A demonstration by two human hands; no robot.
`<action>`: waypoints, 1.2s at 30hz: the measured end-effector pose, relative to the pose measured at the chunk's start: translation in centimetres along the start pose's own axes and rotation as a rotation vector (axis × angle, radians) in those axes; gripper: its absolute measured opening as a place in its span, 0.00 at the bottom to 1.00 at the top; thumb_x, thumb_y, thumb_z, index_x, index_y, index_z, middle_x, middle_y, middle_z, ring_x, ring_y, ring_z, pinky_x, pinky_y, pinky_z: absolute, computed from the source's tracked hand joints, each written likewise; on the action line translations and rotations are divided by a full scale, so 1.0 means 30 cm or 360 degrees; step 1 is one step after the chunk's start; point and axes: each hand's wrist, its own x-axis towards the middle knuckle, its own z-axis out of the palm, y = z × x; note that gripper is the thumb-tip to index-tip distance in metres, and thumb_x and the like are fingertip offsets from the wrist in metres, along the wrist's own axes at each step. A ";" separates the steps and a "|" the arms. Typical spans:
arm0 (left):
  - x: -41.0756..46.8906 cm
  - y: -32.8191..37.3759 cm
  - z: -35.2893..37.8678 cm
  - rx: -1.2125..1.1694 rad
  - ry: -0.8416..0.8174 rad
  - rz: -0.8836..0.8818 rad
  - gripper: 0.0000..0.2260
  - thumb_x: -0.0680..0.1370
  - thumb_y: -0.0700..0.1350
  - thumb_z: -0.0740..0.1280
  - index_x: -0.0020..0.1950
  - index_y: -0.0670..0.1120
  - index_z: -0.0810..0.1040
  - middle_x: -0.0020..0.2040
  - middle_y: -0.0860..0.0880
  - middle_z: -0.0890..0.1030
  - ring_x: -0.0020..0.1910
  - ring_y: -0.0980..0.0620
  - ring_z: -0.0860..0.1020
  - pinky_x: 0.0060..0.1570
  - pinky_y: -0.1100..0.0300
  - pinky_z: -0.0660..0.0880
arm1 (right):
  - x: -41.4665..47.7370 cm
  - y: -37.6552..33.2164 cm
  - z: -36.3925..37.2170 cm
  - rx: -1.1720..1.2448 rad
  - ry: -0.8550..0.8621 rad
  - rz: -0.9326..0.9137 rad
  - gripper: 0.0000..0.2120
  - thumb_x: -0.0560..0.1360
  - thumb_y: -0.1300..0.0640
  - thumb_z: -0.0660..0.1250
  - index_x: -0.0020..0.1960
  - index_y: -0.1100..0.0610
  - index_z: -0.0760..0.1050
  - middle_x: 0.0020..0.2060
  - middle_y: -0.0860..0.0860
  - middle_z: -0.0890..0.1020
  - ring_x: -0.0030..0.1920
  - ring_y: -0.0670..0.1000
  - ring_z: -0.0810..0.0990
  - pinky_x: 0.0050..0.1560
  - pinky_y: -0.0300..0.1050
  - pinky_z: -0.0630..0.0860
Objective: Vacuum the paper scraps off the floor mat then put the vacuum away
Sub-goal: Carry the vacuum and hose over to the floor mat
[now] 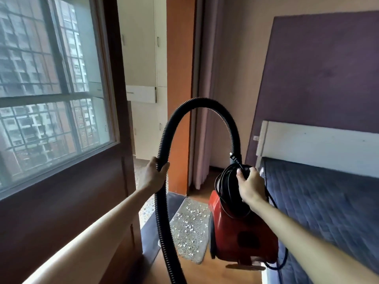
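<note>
A red canister vacuum (242, 232) hangs in the air, carried by its top handle, where a black power cord (227, 187) is coiled. My right hand (249, 186) is shut on that handle and cord. A black ribbed hose (196, 103) arches up from the vacuum and drops down on the left. My left hand (153, 175) grips the hose on its left side. Below, on the floor, lies a grey speckled floor mat (190, 238) strewn with white paper scraps (189, 227).
A dark wooden door with a glass pane (61, 111) stands on the left. A bed with a blue quilted mattress (320, 210) fills the right. Between them runs a narrow strip of wooden floor (205, 271). An orange pillar (179, 99) and a curtain (202, 119) stand ahead.
</note>
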 end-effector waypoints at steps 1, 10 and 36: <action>0.042 -0.005 0.023 0.0011 -0.0021 0.0019 0.15 0.81 0.51 0.65 0.63 0.43 0.74 0.50 0.43 0.81 0.36 0.51 0.72 0.33 0.60 0.66 | 0.025 0.000 0.006 -0.0002 0.0016 0.0018 0.13 0.78 0.46 0.62 0.48 0.55 0.70 0.43 0.59 0.82 0.41 0.64 0.82 0.41 0.59 0.81; 0.292 0.018 0.231 0.0047 -0.0172 0.0151 0.14 0.80 0.55 0.65 0.60 0.46 0.73 0.40 0.46 0.80 0.32 0.51 0.76 0.29 0.60 0.69 | 0.218 0.068 0.028 -0.0087 0.0170 0.0101 0.15 0.79 0.47 0.62 0.54 0.59 0.73 0.46 0.60 0.83 0.44 0.62 0.82 0.43 0.52 0.79; 0.987 0.341 1.088 -0.0006 -0.0271 0.0232 0.14 0.81 0.50 0.66 0.62 0.44 0.74 0.46 0.46 0.79 0.32 0.55 0.75 0.27 0.64 0.68 | 1.170 0.479 0.152 -0.0156 0.0203 0.0273 0.15 0.79 0.48 0.62 0.55 0.60 0.72 0.47 0.60 0.81 0.45 0.62 0.82 0.43 0.57 0.80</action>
